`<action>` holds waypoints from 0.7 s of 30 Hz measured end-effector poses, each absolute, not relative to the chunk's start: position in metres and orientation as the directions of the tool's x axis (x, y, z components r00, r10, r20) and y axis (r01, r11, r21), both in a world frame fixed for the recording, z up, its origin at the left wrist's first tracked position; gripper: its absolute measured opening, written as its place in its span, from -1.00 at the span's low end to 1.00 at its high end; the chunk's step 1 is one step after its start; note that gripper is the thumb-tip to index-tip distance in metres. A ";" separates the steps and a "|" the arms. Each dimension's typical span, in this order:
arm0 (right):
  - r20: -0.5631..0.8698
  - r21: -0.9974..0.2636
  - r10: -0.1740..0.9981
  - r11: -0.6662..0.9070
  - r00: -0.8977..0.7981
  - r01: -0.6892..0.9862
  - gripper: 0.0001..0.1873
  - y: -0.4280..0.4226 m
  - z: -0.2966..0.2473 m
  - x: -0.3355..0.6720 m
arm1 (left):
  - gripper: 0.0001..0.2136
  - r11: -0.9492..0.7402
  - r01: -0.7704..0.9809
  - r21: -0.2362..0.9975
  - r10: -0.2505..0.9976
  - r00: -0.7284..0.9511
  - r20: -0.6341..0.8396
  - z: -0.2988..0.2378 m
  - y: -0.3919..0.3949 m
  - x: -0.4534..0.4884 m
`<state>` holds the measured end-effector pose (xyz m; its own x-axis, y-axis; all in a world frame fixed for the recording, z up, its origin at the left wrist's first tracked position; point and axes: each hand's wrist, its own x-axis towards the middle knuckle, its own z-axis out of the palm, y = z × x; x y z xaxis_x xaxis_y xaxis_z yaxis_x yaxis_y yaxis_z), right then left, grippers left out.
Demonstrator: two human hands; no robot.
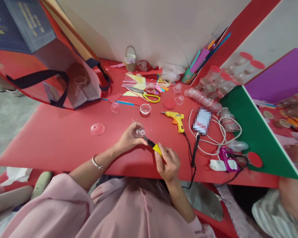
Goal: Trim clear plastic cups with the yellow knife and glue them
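Presently, the left hand [131, 137] grips a clear plastic piece [139, 133] above the red table [64, 142]; the right hand [169, 162] grasps a yellow cutter [152, 145] pointed at it. Judged light, thin and slippery; best held by its sides.

Glossy clear plastic piece [139, 133], plastic-handled cutter [156, 148], smooth tabletop [64, 142], shiny metal bracelet [95, 163]

No legible text is present. Bag [39, 59], upper left: yellow lettering-like marks [31, 16] stand on the grey-blue panel, with a further yellow row [0, 32] on the dark blue panel at the picture edge — both too blurred to read. Phone [202, 120], right: screen content is pixelated — characters cannot be determined.
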<state>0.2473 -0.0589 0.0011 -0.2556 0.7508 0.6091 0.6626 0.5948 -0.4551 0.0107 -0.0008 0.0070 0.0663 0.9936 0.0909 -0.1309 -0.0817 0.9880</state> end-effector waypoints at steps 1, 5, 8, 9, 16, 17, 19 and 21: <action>0.605 -0.458 0.754 0.593 -0.256 0.663 -0.41 -0.059 0.001 0.247 | -0.29 -0.079 -0.121 0.989 0.994 0.065 0.087 0.006 -0.001 0.010; 0.597 -0.466 0.762 0.583 -0.249 0.665 -0.42 -0.060 0.000 0.246 | -0.29 -0.087 -0.055 0.995 0.995 0.046 0.090 0.004 -0.001 0.009; 0.596 -0.463 0.765 0.576 -0.244 0.674 -0.41 -0.061 0.000 0.245 | -0.29 -0.123 -0.013 0.992 0.992 0.025 0.123 0.003 -0.001 0.009; 0.595 -0.463 0.766 0.574 -0.242 0.676 -0.41 -0.061 0.000 0.245 | -0.29 -0.133 -0.006 0.991 0.991 0.024 0.133 0.002 -0.001 0.009; 0.576 -0.489 0.781 0.565 -0.240 0.665 -0.46 -0.060 -0.002 0.245 | -0.29 -0.182 0.056 0.982 0.983 0.029 0.180 0.001 -0.002 0.007; 0.574 -0.490 0.784 0.562 -0.238 0.667 -0.46 -0.060 -0.002 0.245 | -0.29 -0.197 0.082 0.977 0.980 0.030 0.196 0.001 -0.002 0.006; 0.574 -0.494 0.785 0.558 -0.231 0.667 -0.48 -0.060 -0.002 0.243 | -0.30 -0.238 0.137 0.961 0.971 0.042 0.234 0.001 -0.001 0.005; 0.577 -0.508 0.786 0.559 -0.223 0.656 -0.49 -0.061 -0.002 0.241 | -0.31 -0.298 0.187 0.936 0.954 0.042 0.295 0.002 0.000 0.004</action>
<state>0.2415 -0.0606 -0.0020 -0.2227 0.7857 0.5772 0.6559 0.5588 -0.5075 0.0036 -0.0003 0.0024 0.0425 0.9545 0.2953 0.1867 -0.2979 0.9362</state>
